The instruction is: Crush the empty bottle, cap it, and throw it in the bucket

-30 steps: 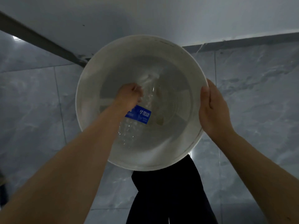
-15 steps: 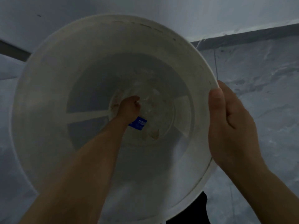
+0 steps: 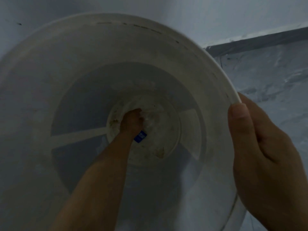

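A large white bucket (image 3: 150, 52) fills most of the head view, seen from above into its deep inside. My left hand (image 3: 131, 122) reaches down to the stained bottom and is closed around the clear crushed bottle (image 3: 150, 121), whose blue label shows just under the wrist. Most of the bottle is hidden by the hand and blurred; its cap cannot be made out. My right hand (image 3: 265, 157) grips the bucket's rim on the right side, thumb inside the rim and fingers outside.
Grey marbled floor tiles (image 3: 273, 77) lie to the right of the bucket. A dark skirting strip (image 3: 256, 42) runs along the pale wall at the upper right. The scene is dim.
The bucket has come closer and fills far more of the view. My left hand has gone deeper, down to the bucket's bottom with the bottle. My right hand keeps hold of the rim.
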Available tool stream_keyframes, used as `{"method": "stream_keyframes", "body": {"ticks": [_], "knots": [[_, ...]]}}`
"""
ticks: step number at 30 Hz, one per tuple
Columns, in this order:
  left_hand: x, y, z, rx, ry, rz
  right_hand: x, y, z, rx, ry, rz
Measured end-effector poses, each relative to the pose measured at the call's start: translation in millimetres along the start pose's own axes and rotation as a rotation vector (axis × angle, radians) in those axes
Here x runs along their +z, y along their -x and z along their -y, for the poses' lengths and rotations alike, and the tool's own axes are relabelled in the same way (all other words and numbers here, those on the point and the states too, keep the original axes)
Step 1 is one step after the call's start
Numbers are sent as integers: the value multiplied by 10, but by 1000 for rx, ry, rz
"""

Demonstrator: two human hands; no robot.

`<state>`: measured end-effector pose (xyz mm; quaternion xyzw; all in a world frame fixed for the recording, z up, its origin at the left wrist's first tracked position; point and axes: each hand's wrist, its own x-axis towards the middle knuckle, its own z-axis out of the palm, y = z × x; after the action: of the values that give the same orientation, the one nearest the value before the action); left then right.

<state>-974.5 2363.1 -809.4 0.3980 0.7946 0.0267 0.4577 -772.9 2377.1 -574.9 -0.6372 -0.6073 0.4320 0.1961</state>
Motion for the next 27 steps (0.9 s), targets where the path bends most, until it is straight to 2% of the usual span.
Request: {"method": "stream_keyframes", "body": {"ticks": [2,7,13,23,27], "knots": [[-8,24,31,-6,-9,-5,-4,2,-5,1,3,-8],[-92,199,48,-30,35,-148,11,18,7,-7,22,-21],[-305,683,-51,3,22,-62,14,24,20,26,-25,21],[-875,1891,-435,-3,23,-56,-120,-30,129,63,37,182],[-1156,2255,-548,-17,39,-68,-216,-24,297,185,-6,281]]}}
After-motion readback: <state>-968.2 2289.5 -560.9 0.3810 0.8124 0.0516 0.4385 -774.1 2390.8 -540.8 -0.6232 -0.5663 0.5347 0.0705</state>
